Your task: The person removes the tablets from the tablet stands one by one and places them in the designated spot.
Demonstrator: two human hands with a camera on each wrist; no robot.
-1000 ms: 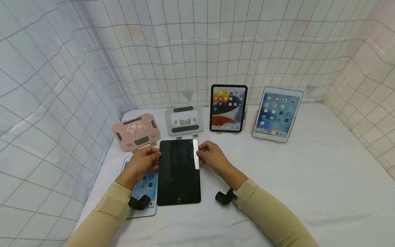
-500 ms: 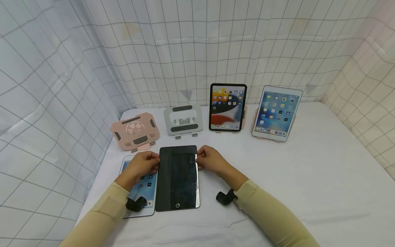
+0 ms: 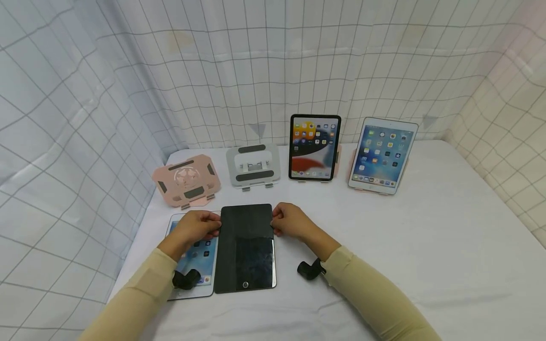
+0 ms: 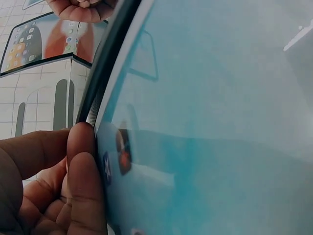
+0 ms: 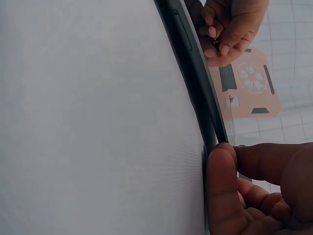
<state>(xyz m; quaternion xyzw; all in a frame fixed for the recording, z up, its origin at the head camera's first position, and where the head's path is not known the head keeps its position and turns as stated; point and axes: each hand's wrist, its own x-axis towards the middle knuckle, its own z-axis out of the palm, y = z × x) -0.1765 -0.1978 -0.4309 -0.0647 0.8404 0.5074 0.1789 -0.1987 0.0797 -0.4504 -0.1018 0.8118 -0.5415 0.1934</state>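
Head view inspected: I find the dark tablet [image 3: 246, 248] between the two hands, forward of the bare grey stand [image 3: 254, 176] and just beside the white tablet lying screen-up [image 3: 200, 263]. Left hand [image 3: 197, 227]: fingers closed to a pinch on the dark tablet's left edge, above the lying white tablet. Right hand [image 3: 291, 220]: fingers closed likewise on the right edge, at a matching height. Both wrist views confirm thumb and fingertips on the thin rim. Whether the tablet's near end bears on the surface [image 3: 362, 246], I cannot certify from these angles.

Handling, in my judgement: both grips should stay level with each other, pressure should be even and confined to the rim, and any movement should be made by both arms together, so the tablet does not twist. I would also keep clearance over the neighbouring white screen, which a dragged corner could scratch.

Count: tablets, four: the dark one, the lying white one, one black-framed [image 3: 314, 148] and one white propped up [image 3: 383, 156]. Stands, four: bare grey, bare pink [image 3: 200, 176], and two partly hidden pink ones behind the propped tablets. Hands, two, both engaged.
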